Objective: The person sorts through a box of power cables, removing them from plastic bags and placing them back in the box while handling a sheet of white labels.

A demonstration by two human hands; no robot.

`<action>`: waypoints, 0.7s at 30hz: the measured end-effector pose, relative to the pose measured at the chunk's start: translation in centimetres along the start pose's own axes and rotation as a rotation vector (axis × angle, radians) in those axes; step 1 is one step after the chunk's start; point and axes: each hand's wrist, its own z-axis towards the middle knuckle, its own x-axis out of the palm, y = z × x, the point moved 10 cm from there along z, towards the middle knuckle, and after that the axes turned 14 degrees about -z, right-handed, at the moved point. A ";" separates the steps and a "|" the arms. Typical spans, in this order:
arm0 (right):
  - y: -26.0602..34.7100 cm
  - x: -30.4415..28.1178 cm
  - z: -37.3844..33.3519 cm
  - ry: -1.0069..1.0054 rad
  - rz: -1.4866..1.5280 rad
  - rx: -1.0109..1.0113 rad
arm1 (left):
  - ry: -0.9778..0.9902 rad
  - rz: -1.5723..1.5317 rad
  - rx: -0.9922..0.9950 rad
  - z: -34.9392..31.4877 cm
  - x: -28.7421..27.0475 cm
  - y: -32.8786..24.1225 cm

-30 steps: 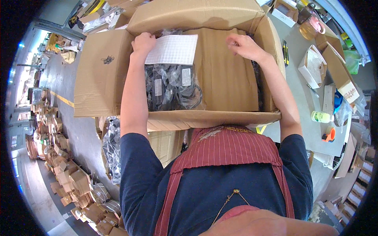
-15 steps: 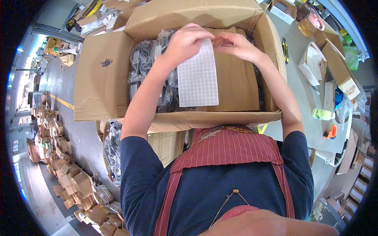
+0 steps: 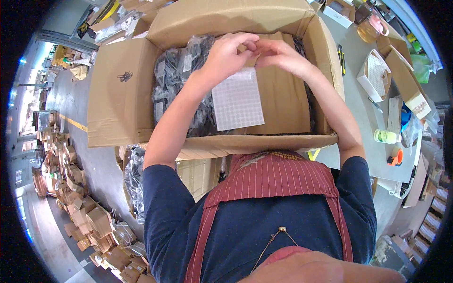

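A white sheet of small round stickers (image 3: pixel 238 101) hangs from my left hand (image 3: pixel 229 55), its top edge tucked under the fingers. My right hand (image 3: pixel 279 55) meets the left one above the sheet, with thumb and forefinger pinched together. What sits between the right fingertips is too small to make out. Below both hands an open cardboard box (image 3: pixel 321 21) holds several dark items in clear plastic bags (image 3: pixel 177 73) on its left side. A flat brown cardboard piece (image 3: pixel 285 101) covers the right part of the contents.
On the grey table (image 3: pixel 351 94) at the right lie a yellow-black cutter (image 3: pixel 341 61), a small white box (image 3: pixel 375 74), a green-labelled bottle (image 3: pixel 387 137) and an orange tape dispenser (image 3: pixel 395 157). Many cartons (image 3: pixel 101 221) are piled on the floor at the left.
My hands have come closer together, the left dropping slightly. The sheet now hangs lower and tilts a little, with its upper part bent under the fingers.
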 end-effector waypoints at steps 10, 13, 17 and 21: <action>-2.7 6.9 -0.7 0.352 -0.428 0.092 | -0.092 0.103 -0.097 0.0 -1.2 1.2; -1.2 8.6 -1.8 0.436 -0.396 0.034 | -0.154 0.113 -0.087 -0.1 -1.7 1.1; -1.5 8.8 -1.4 0.410 -0.572 0.018 | -0.227 0.113 0.013 -0.1 -2.3 0.9; -2.6 5.2 0.5 0.088 -0.312 0.066 | -0.141 0.142 0.043 0.1 -2.0 1.4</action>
